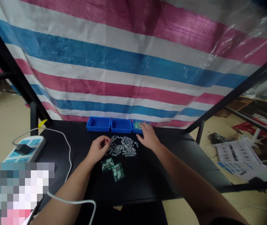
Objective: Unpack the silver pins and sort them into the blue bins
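Screws (pixel 123 147) lie between both hands, touching left grip (pixel 100 147).

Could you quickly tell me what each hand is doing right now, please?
Left hand: fingers curled at the edge of the grey parts; grip unclear.
Right hand: open, reaching into the right blue bin.

A striped tarp (pixel 133 62) in pink, white and blue fills the upper frame behind the black table (pixel 147 175). A white power strip (pixel 25 148) lies at the left edge, its white cable (pixel 69 156) curving across the table. Printed sheets (pixel 239 156) lie on the floor at right.
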Demonstrator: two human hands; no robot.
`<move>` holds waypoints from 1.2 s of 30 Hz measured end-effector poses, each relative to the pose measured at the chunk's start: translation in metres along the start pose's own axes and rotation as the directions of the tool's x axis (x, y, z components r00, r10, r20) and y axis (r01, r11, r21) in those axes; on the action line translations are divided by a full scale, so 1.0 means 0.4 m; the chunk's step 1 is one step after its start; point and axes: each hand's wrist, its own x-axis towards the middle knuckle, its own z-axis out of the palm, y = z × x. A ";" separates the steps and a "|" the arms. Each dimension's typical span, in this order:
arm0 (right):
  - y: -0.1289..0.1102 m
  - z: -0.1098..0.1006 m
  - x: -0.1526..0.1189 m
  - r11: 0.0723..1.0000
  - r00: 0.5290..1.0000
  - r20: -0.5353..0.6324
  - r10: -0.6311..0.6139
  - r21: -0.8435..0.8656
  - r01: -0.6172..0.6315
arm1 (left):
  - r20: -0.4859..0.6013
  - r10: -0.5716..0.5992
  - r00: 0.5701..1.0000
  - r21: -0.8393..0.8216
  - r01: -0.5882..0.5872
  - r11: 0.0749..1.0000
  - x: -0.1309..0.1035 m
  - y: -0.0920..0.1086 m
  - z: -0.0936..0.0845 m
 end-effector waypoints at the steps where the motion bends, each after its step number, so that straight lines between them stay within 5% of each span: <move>1: -0.041 -0.016 -0.010 0.993 0.996 0.011 -0.085 0.079 0.084 | -0.002 0.001 1.000 0.001 -0.001 1.000 0.000 0.001 -0.001; 3: -0.127 -0.039 -0.044 0.919 0.938 0.119 -0.325 0.274 0.283 | -0.004 0.003 1.000 0.002 -0.003 1.000 0.001 0.002 -0.004; 5: -0.200 -0.038 -0.091 0.789 0.795 0.222 -0.564 0.429 0.440 | -0.010 0.008 1.000 0.003 -0.008 1.000 0.002 0.002 -0.005; 7: -0.246 -0.012 -0.144 0.746 0.748 0.243 -0.618 0.482 0.460 | -0.013 0.011 1.000 0.002 -0.011 1.000 0.001 0.001 -0.005; 13: -0.257 0.095 -0.260 0.776 0.829 0.073 -0.555 0.404 0.484 | -0.010 0.020 1.000 -0.010 -0.020 1.000 -0.001 -0.004 -0.003; 18: -0.219 0.052 -0.246 0.783 0.852 -0.018 -0.523 0.385 0.488 | -0.009 0.013 1.000 -0.020 -0.013 1.000 -0.001 0.001 -0.004; 20: -0.177 0.016 -0.204 0.830 0.920 -0.074 -0.385 0.408 0.380 | -0.011 0.007 1.000 -0.020 -0.007 1.000 -0.001 0.003 -0.006; 22: -0.113 -0.014 -0.144 0.905 0.981 -0.154 -0.121 0.389 0.172 | -0.013 0.006 1.000 -0.013 -0.006 1.000 -0.002 0.003 -0.008; 24: -0.033 -0.030 -0.076 0.927 0.971 -0.201 0.128 0.374 -0.044 | -0.012 0.009 1.000 -0.012 -0.009 1.000 -0.002 0.003 -0.008; 26: 0.046 -0.032 -0.014 0.912 0.955 -0.197 0.222 0.388 -0.132 | -0.009 0.010 1.000 -0.019 -0.010 1.000 -0.002 0.002 -0.008; 30: 0.145 -0.008 0.064 0.951 0.980 -0.081 0.179 0.269 -0.152 | -0.004 0.009 1.000 -0.031 -0.009 0.999 -0.002 0.001 -0.005; 36: 0.156 0.019 0.095 0.992 0.993 0.050 0.103 0.074 -0.106 | -0.001 -0.001 1.000 -0.049 0.001 0.999 0.000 0.004 -0.004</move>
